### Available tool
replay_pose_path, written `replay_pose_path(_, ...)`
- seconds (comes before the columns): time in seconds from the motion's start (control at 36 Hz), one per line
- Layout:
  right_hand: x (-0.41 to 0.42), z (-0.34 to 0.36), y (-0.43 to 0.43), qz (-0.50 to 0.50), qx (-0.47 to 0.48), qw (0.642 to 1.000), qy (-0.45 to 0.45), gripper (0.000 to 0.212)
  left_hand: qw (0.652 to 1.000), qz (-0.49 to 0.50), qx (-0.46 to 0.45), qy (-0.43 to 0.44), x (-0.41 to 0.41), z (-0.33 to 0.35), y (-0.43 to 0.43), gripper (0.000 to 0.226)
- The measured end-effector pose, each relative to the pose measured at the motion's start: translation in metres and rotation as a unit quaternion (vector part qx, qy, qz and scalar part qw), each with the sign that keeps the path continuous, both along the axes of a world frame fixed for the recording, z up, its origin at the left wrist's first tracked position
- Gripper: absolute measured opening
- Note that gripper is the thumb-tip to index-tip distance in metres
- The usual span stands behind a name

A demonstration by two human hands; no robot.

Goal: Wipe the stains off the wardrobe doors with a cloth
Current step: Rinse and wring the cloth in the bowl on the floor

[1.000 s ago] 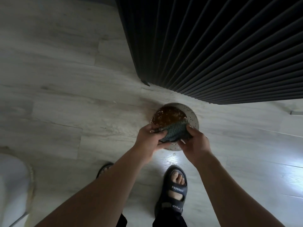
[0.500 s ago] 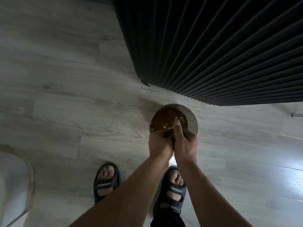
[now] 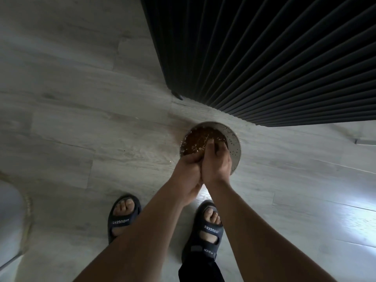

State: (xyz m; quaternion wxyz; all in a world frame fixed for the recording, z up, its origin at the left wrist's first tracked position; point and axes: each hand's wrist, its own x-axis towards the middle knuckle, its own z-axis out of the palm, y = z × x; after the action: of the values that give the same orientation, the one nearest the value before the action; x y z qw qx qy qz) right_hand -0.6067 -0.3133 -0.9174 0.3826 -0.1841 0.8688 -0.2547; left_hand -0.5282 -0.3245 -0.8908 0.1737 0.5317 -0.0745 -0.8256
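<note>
**Both fists clamped over the bowl**

You've got both hands locked together right over the near edge of the bowl (image 3: 237, 151), low by the floor (image 3: 81, 119). Your left hand (image 3: 188, 165) is curled tight. Your right hand (image 3: 216, 165) is pressed against it, fingers (image 3: 222, 148) folded down toward the brown water (image 3: 195, 141). The cloth (image 3: 216, 148) is buried in that clasp, with only a dark sliver showing between your right fingers. So I read both hands as gripping it, a wringing squeeze by the look of it. The water's surface is broken with glints.

The door (image 3: 264, 58) rises dark and ribbed just beyond the bowl, far and right, and nothing touches it. It's too dark from here to pick out any stains.

On handling: the cloth is soft and, I'd judge, soaked, so limp, drippy and weighty for what it is. Squeeze it out well over the bowl, or it'll run down those ribs onto the floor. Take it bunched in one palm with a flat face outward, so it can press into the grooves. The bowl looks light and full, and it sits just ahead of your right sandal (image 3: 207, 226). Mind that toe, because one nudge could send brown water across the boards.
</note>
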Motion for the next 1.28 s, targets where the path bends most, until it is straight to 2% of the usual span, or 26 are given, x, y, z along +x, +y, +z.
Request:
replay_pose_path(0.19,-0.002,-0.017,-0.014,-0.02,0.062,0.998,0.01,0.047,0.991,-0.079,-0.051,-0.099,0.002,-0.014,-0.009,0.039)
replay_pose_path(0.36,-0.004,-0.027,-0.019,-0.073,0.122,0.989,-0.036,0.05,0.986,-0.104,-0.069,-0.109,0.009,-0.021,-0.005,0.04)
replay_pose_path(0.47,-0.009,-0.032,-0.016,-0.058,0.153,0.985,-0.057,0.045,0.985,-0.11,-0.066,-0.119,0.011,-0.026,0.001,0.036)
replay_pose_path(0.56,-0.013,-0.038,-0.012,-0.056,0.142,0.985,-0.078,0.05,0.986,-0.093,-0.051,-0.126,0.01,-0.025,0.006,0.027)
replay_pose_path(0.64,-0.022,-0.042,-0.012,-0.05,0.123,0.985,-0.107,0.048,0.987,-0.088,-0.046,-0.124,0.007,-0.022,0.007,0.032)
replay_pose_path(0.81,-0.041,-0.034,-0.025,-0.102,0.121,0.97,-0.187,0.043,0.981,-0.124,-0.091,-0.122,0.005,-0.012,0.001,0.024)
replay_pose_path(0.94,-0.038,-0.022,-0.02,-0.164,0.092,0.946,-0.264,0.029,0.978,-0.103,-0.1,-0.151,0.01,-0.001,0.011,0.037)
replay_pose_path(1.06,-0.037,-0.009,-0.014,-0.165,0.071,0.938,-0.298,0.038,0.968,-0.085,-0.131,-0.198,0.013,0.007,0.017,0.036)
replay_pose_path(1.14,-0.039,0.013,-0.006,-0.167,0.028,0.894,-0.414,0.053,0.945,-0.139,-0.195,-0.221,0.011,0.02,0.017,0.031)
replay_pose_path(1.17,-0.036,0.021,-0.003,-0.15,0.023,0.89,-0.431,0.055,0.936,-0.169,-0.21,-0.225,0.008,0.024,0.016,0.032)
replay_pose_path(1.22,-0.025,0.03,0.006,-0.138,0.014,0.913,-0.383,0.044,0.936,-0.219,-0.198,-0.193,0.004,0.032,0.015,0.032)
replay_pose_path(1.28,-0.018,0.038,0.009,-0.194,0.002,0.939,-0.285,0.022,0.914,-0.303,-0.223,-0.151,0.003,0.038,0.011,0.038)
